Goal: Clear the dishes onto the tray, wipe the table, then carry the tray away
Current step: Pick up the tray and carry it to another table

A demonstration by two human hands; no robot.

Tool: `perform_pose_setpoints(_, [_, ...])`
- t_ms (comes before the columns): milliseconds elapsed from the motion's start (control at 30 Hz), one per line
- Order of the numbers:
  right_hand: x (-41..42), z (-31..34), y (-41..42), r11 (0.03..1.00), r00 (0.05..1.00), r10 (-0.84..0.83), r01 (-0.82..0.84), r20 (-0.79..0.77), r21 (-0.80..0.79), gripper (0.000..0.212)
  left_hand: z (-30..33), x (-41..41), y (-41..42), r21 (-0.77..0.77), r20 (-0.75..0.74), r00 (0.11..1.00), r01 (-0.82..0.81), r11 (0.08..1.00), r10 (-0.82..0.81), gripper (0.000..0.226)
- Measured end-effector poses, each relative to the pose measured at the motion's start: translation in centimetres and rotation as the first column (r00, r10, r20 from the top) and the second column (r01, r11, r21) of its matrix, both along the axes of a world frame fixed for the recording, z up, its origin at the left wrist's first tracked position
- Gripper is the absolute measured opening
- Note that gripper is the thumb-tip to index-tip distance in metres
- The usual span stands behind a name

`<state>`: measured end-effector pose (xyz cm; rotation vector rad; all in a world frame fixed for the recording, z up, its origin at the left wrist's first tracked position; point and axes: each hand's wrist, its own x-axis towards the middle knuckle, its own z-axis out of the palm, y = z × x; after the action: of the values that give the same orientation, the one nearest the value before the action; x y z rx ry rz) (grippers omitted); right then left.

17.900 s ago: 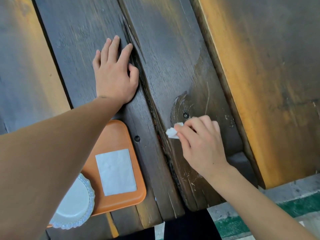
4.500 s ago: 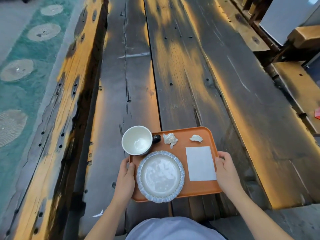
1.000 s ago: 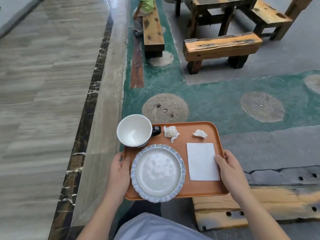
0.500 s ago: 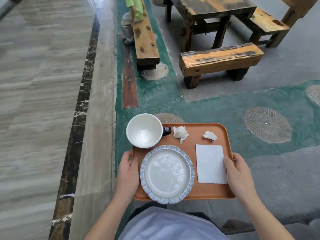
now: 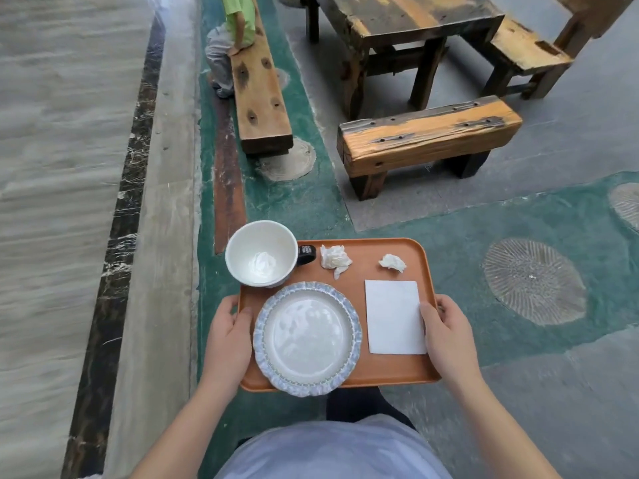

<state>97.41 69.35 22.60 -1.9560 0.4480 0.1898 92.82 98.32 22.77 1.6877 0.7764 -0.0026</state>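
I am making out no readable text here; the cup's black handle is showing a small pale mark, too blurred for me to read, and nothing else is carrying lettering or numbers

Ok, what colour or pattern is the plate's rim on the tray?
The plate has a scalloped blue-patterned rim around a white centre, seen in the head view.

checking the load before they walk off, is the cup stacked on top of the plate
No, the cup stands on the tray at its far left corner, beyond the plate, not on it.
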Motion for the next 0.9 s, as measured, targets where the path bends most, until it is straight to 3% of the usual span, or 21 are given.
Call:
perform_pose_setpoints(467, [32.8,2.8,-1.5,0.999,0.998,0.044,-0.043,0.035,-0.029,0.017,3.5,30.6,-2.1,-0.034,-0.021,0.996,-0.087,0.996,0.086,0.021])
perform_pose_setpoints(533, [40.4,1.6,-0.7,0.999,1.000,0.015,-0.014,0.017,-0.050,0.017,2.7,38.6,-0.9,-0.031,-0.041,0.996,-0.081,0.996,0.080,0.019])
perform_pose_setpoints(700, [43.9,1.7,-0.2,1.000,1.000,-0.008,0.009,0.020,-0.029,0.016,2.8,42.9,-0.6,-0.042,0.017,0.999,-0.041,0.998,0.042,0.014])
perform_pose_setpoints(900, [58.1,1.6,5.2,0.994,0.994,-0.095,0.098,0.052,-0.042,0.015,2.1,58.7,4.7,-0.036,0.037,0.999,0.001,0.999,0.000,0.024])
